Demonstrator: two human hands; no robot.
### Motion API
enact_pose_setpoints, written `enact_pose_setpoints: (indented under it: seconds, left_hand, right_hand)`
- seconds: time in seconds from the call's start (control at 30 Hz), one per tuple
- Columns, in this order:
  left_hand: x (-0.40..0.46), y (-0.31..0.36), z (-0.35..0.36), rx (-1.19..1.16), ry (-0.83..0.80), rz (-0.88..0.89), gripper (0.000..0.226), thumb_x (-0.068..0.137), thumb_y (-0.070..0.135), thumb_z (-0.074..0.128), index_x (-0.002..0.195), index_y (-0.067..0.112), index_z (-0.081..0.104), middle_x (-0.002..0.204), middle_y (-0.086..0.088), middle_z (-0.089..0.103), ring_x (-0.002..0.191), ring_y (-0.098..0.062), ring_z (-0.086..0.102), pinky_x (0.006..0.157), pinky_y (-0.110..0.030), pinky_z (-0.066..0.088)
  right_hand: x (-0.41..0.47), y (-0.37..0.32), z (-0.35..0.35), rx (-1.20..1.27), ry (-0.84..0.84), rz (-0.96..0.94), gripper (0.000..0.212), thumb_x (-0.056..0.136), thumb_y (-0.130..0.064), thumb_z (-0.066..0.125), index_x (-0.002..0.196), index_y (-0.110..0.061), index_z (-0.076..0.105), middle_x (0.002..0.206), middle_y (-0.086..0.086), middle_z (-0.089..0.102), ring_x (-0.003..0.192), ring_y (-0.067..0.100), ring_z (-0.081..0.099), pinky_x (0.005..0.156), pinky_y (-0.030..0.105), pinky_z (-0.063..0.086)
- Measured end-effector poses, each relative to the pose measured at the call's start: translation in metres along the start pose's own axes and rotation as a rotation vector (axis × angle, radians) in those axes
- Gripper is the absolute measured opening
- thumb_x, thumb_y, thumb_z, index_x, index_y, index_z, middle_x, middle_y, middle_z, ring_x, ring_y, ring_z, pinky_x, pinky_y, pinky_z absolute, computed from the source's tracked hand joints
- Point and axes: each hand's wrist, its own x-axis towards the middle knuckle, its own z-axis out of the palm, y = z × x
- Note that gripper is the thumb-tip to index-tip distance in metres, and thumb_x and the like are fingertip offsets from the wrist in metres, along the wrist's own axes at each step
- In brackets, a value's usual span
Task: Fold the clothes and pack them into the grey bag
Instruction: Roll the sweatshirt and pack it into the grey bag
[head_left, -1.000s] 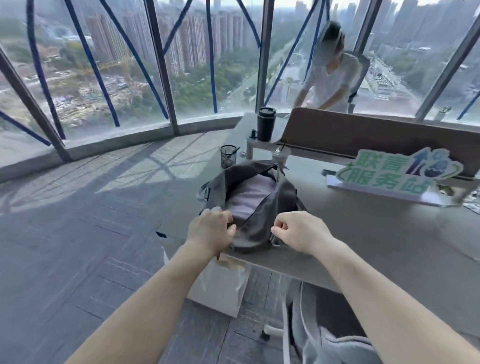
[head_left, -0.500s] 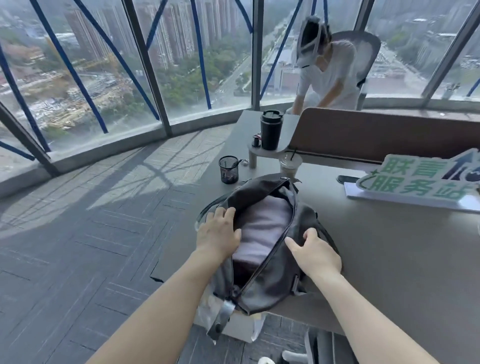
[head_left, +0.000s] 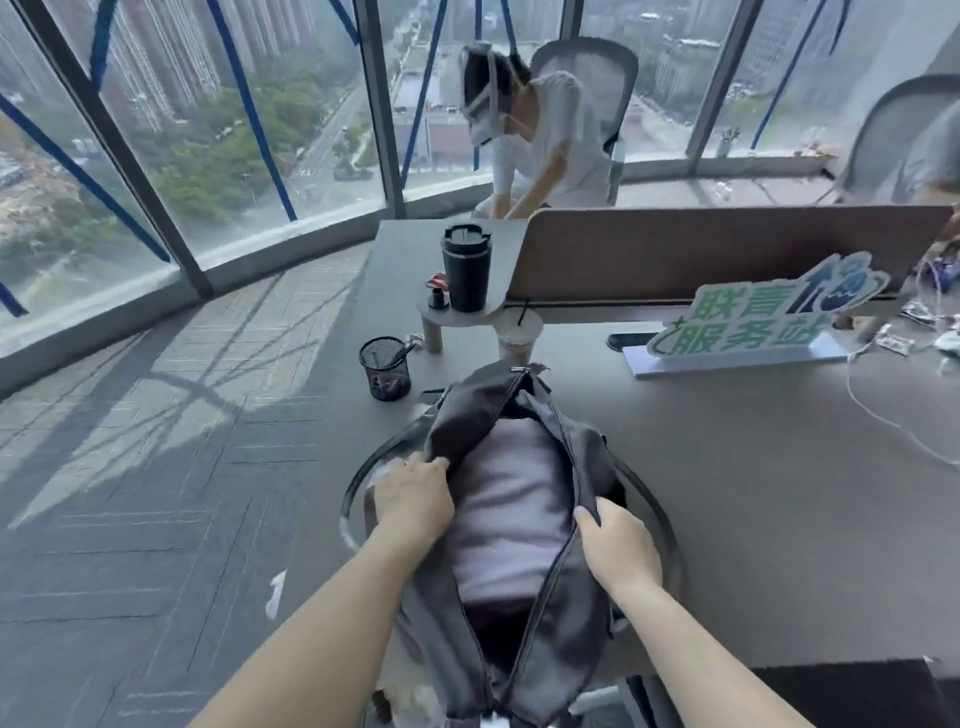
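Observation:
The grey bag (head_left: 566, 649) lies unzipped on the near-left corner of the grey desk (head_left: 753, 493), its near end hanging over the edge. Folded pale lilac clothing (head_left: 511, 514) fills its opening. My left hand (head_left: 413, 501) grips the left lip of the opening, fingers curled over the fabric. On the right lip, my right hand (head_left: 618, 540) holds the edge with the thumb inside. The two hands hold the opening apart.
Behind the bag stand a black mesh pen cup (head_left: 385, 361), an iced drink cup (head_left: 519, 336) and a black tumbler (head_left: 465, 267) on a small riser. A green sign (head_left: 753, 325) and cables lie right. A person (head_left: 540, 135) sits beyond the brown divider (head_left: 727, 254).
The bag has come closer and its near end now hangs over the desk edge. Both hands slid along the lips and spread the opening wider, showing more of the clothing.

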Motion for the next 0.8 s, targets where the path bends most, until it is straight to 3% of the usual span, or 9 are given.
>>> enact_pose_setpoints:
  seconds: [0.13,0.2,0.33,0.47,0.67,0.8]
  left_hand:
    - [0.001,-0.018,0.000,-0.036,0.055,0.188,0.027,0.083,0.003,0.044,0.102,0.015,0.057,0.111,-0.004,0.060,0.101,-0.031,0.060,0.069,-0.035,0.037]
    - [-0.001,-0.029,-0.001,-0.144,0.077,0.270,0.027,0.078,-0.001,0.044,0.099,0.013,0.055,0.107,-0.004,0.058,0.099,-0.033,0.060,0.066,-0.034,0.035]
    - [-0.004,-0.041,-0.012,-0.316,0.118,0.400,0.043,0.074,-0.005,0.043,0.111,0.009,0.059,0.108,-0.006,0.058,0.100,-0.035,0.060,0.080,-0.043,0.047]
    - [-0.027,-0.031,-0.034,-0.400,0.144,0.527,0.050,0.072,-0.009,0.043,0.116,0.004,0.061,0.115,-0.010,0.061,0.105,-0.036,0.059,0.087,-0.045,0.047]
    - [-0.092,-0.017,-0.045,-0.445,0.160,0.667,0.066,0.075,-0.007,0.043,0.137,0.013,0.055,0.131,-0.004,0.059,0.120,-0.030,0.054,0.099,-0.035,0.041]
    - [-0.148,-0.013,-0.038,-0.451,0.171,0.742,0.064,0.077,-0.006,0.043,0.136,0.015,0.056,0.130,-0.001,0.059,0.119,-0.029,0.055,0.098,-0.033,0.041]
  right_hand:
    - [-0.022,-0.009,0.012,0.185,0.161,0.087,0.034,0.098,-0.023,0.046,0.072,-0.002,0.043,0.067,0.010,0.055,0.071,0.034,0.051,0.064,0.039,0.040]
    - [-0.036,-0.014,0.011,0.218,0.251,0.109,0.036,0.097,-0.019,0.048,0.067,-0.003,0.038,0.062,0.009,0.050,0.067,0.034,0.046,0.061,0.040,0.036]
    - [-0.065,-0.028,-0.002,0.244,0.385,0.125,0.043,0.096,-0.016,0.051,0.060,-0.013,0.028,0.057,0.002,0.038,0.062,0.027,0.035,0.059,0.039,0.028]
    - [-0.101,-0.034,-0.025,0.268,0.477,0.135,0.041,0.096,-0.019,0.050,0.062,-0.014,0.029,0.057,0.001,0.038,0.059,0.021,0.033,0.054,0.037,0.024]
    - [-0.187,-0.027,-0.040,0.294,0.587,0.169,0.043,0.097,-0.020,0.050,0.063,-0.016,0.024,0.057,-0.003,0.029,0.054,0.015,0.026,0.052,0.034,0.021]
    - [-0.260,-0.006,-0.038,0.321,0.663,0.157,0.044,0.096,-0.021,0.052,0.062,-0.017,0.025,0.055,-0.005,0.029,0.055,0.014,0.028,0.053,0.035,0.023]
